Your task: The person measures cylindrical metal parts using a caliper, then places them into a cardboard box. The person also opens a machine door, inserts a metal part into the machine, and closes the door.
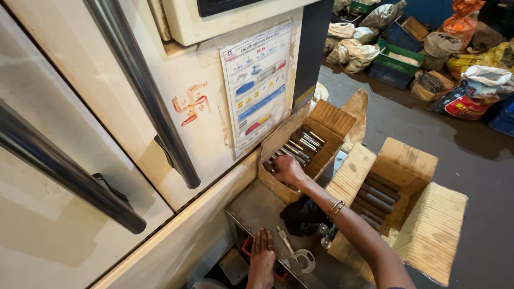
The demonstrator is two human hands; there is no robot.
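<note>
Reaching right hand [288, 169] closes on metal rods [300, 145] in cardboard box [332, 120] at 12 o'clock; left hand [261, 257] flat, fingers spread on worktop [257, 208]. Best lift one rod cleanly.

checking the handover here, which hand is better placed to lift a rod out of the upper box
Right. The right hand already lies on the metal rods in the upper cardboard box, fingers curled on them. The left hand rests flat on the metal tray, apart from the box.
</note>
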